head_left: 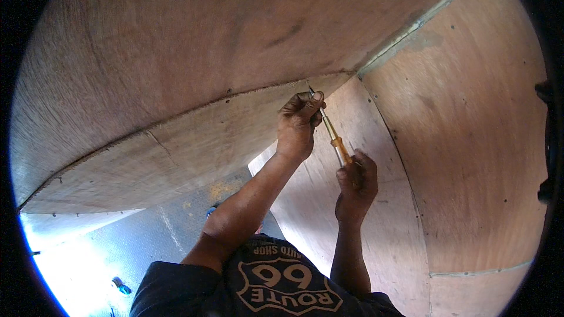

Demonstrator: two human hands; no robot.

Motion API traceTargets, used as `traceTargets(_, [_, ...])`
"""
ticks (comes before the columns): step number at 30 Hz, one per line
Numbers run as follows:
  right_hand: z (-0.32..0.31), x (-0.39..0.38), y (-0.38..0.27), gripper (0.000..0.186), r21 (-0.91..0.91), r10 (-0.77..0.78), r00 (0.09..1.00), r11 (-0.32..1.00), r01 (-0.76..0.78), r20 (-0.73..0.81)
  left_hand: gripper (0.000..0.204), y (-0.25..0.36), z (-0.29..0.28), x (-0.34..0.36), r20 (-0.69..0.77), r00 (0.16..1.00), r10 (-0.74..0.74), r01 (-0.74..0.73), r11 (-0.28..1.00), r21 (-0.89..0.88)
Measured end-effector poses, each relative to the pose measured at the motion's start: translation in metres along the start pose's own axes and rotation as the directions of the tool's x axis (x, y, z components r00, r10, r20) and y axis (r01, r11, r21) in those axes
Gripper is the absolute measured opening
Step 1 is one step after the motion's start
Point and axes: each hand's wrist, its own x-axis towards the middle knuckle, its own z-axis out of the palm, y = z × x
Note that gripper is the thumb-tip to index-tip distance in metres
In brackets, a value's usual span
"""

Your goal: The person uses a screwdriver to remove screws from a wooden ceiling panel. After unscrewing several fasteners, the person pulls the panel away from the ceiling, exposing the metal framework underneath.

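Note:
My right hand (356,183) grips the amber handle of a screwdriver (331,132), whose metal shaft slants up and left to the edge of a plywood panel (194,135). My left hand (299,122) is raised against that panel edge, its fingers pinched around the screwdriver's shaft near the tip. The tip meets the plywood at the corner where the panels join. Whether a screw sits under the tip is too small to tell.
Large plywood sheets (470,129) enclose the space above, ahead and to the right, with a pale seam (411,29) between two of them. A grey floor (147,240) shows at lower left, bright with glare, with a small blue object (120,285) on it.

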Motion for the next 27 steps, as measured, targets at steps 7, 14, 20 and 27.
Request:
traceTargets(7, [-0.021, 0.01, -0.006, 0.057, 0.562, 0.384, 0.514, -0.015, -0.827, 0.767, 0.019, 0.002, 0.004, -0.004, -0.047, 0.996, -0.078, 0.073, 0.991, -0.113])
traceTargets(14, [-0.005, 0.011, -0.01, 0.042, 0.491, 0.595, 0.753, 0.585, -0.646, 0.282, 0.017, 0.007, 0.007, 0.009, -0.041, 0.99, -0.133, 0.115, 0.945, -0.307])
traceTargets(20, [0.0, 0.003, -0.009, 0.05, 0.398, 0.352, 0.936, 0.862, -0.314, -0.024, 0.017, 0.006, 0.017, 0.004, -0.149, 0.983, -0.108, 0.07, 0.968, -0.242])
traceTargets(27, [-0.051, 0.005, 0.005, 0.039, 0.594, 0.331, 0.64, 0.241, -0.768, 0.693, 0.021, -0.013, 0.016, -0.014, -0.042, 0.998, -0.05, 0.043, 0.988, -0.145])
